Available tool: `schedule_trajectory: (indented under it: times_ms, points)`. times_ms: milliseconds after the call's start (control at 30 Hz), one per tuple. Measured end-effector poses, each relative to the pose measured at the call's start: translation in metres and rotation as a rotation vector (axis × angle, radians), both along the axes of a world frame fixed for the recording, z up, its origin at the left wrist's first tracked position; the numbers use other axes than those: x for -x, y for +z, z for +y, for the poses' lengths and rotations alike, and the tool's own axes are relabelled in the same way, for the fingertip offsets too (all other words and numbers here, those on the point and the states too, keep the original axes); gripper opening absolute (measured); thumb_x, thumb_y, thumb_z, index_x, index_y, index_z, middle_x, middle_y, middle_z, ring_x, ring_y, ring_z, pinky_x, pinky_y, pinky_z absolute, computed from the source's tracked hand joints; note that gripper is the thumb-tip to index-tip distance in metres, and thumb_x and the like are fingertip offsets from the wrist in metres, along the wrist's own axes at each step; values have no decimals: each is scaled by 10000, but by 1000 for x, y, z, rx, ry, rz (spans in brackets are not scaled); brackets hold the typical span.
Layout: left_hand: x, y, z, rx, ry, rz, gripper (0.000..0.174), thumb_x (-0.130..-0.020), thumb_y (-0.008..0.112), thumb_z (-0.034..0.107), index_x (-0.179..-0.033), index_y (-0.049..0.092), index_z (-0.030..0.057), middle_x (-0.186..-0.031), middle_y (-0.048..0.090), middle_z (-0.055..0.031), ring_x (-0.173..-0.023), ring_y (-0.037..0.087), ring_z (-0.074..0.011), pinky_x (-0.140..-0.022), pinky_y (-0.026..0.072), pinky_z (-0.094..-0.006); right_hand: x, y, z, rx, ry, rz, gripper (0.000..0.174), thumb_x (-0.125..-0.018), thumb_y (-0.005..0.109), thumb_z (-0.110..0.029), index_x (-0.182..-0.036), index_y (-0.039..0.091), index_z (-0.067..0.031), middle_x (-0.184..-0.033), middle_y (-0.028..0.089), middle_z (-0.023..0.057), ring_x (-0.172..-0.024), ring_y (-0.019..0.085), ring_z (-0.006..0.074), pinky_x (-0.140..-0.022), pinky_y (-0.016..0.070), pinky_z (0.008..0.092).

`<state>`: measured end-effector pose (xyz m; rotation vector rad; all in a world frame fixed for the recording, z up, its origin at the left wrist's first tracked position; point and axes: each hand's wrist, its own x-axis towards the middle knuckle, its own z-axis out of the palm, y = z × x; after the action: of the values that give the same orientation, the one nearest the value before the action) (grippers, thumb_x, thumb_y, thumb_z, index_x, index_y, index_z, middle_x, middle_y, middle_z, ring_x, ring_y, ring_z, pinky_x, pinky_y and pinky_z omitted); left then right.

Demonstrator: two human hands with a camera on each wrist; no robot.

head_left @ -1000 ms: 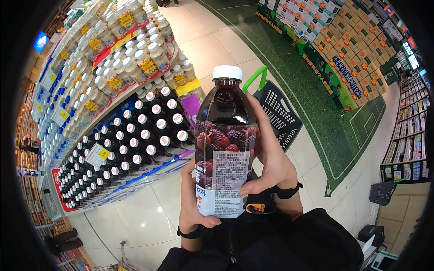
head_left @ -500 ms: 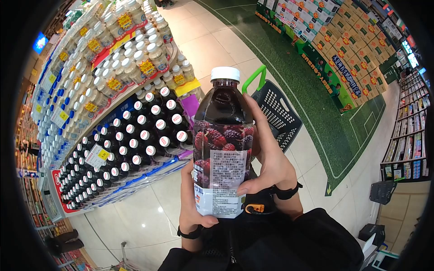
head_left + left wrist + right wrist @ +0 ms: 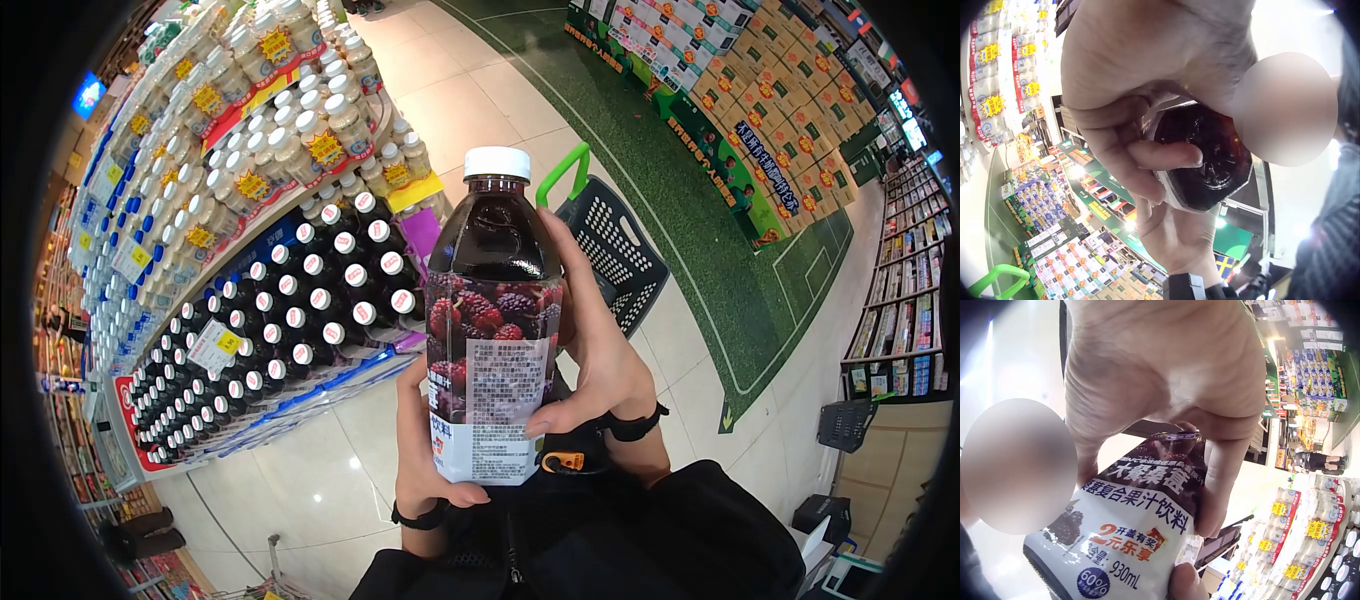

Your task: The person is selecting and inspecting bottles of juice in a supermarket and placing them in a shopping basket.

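A large plastic bottle of dark mulberry juice (image 3: 495,310), white-capped, is held upright in front of the chest. Its back label, covered in small print below pictured berries, faces the head camera. The left hand (image 3: 425,450) grips the lower left side, thumb across the front near the base. On the other side, the right hand (image 3: 600,365) wraps round the bottle, its thumb lying over the label. The left wrist view shows the bottle's dark base (image 3: 1207,159) with the left hand's fingers (image 3: 1166,155) curled at it. Large print on the front label (image 3: 1129,531) shows in the right wrist view.
Rows of dark bottles with white caps (image 3: 320,298) stand at left, below stacked jars (image 3: 250,150) and beside a price tag (image 3: 215,345). Behind the right hand is a dark basket (image 3: 625,260) with a green handle (image 3: 565,175). Stacked cartons (image 3: 780,120) border the green mat (image 3: 690,240).
The bottle has shifted slightly left and turned a little back and forth about its upright axis. Both hands keep their hold on it.
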<state>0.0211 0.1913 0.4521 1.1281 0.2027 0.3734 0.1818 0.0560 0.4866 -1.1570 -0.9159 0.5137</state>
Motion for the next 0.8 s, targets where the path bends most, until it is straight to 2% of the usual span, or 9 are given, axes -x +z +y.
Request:
schedule_trajectory:
  times_ms: [333,633,733,800]
  points:
    - [-7,-1,5,-2,-81,-41,1383,-395,946,491,-1401,153,-30,-1275,491,-216,-1125,568,-281,-938,473,-399,-9,2,1,0,3,-19,1359,-522,897,-145,-1503,-40,-83,-1417,318,217,-1178,515,259,-860,509,356]
    - [-30,11,-14,7,68,-17,1375,-403,950,474,-1403,148,-25,-1259,503,-221,-1123,569,-286,-933,476,-397,-45,3,0,-35,111,13,1365,-519,905,-147,-1501,-39,-67,-1348,375,167,-1107,527,212,-828,486,305]
    - [-41,15,-21,-31,91,-25,1368,-415,950,464,-1405,142,-24,-1260,501,-223,-1127,565,-291,-933,476,-399,-59,7,-3,-57,85,-4,1370,-512,908,-145,-1500,-37,-59,-1335,389,162,-1082,528,193,-805,487,288]
    - [-51,15,-25,-47,114,-49,1371,-420,951,453,-1410,129,-17,-1266,496,-233,-1127,566,-304,-932,478,-404,-71,7,-7,-77,143,-2,1369,-516,906,-142,-1497,-44,-51,-1368,356,170,-1115,516,189,-808,489,283]
